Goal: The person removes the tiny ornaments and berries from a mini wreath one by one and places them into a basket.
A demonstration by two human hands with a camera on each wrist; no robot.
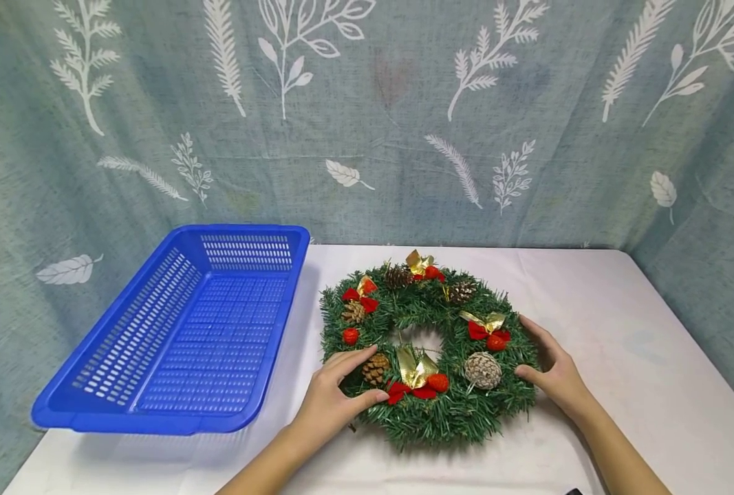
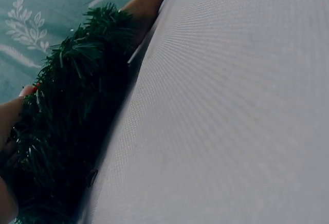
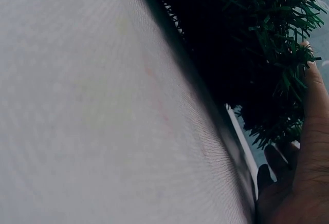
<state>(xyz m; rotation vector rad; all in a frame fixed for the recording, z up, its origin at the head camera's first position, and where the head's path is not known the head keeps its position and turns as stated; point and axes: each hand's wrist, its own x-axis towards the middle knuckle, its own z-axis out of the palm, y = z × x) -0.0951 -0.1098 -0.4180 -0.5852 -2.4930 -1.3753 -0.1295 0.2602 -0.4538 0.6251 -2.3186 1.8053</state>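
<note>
A green Christmas wreath (image 1: 428, 419) lies face up on the white-covered table, trimmed with pinecones, red bows, gold ribbons and red berries. My left hand (image 1: 329, 395) grips its near left side, thumb and index finger spread over the top around a brown pinecone (image 1: 375, 369). On the opposite side my right hand (image 1: 555, 375) holds the outer edge, its thumb on the upper greenery. The right wrist view shows that thumb against the wreath (image 3: 272, 54) and the other fingers low beneath its edge. Greenery hides some of the left fingers.
Left of the wreath stands a blue plastic basket (image 1: 267, 371) with slotted walls and nothing inside. A grey-green curtain (image 1: 397, 185) with white leaf prints hangs behind the table (image 1: 639, 357). A small black object (image 1: 574, 491) shows at the bottom edge.
</note>
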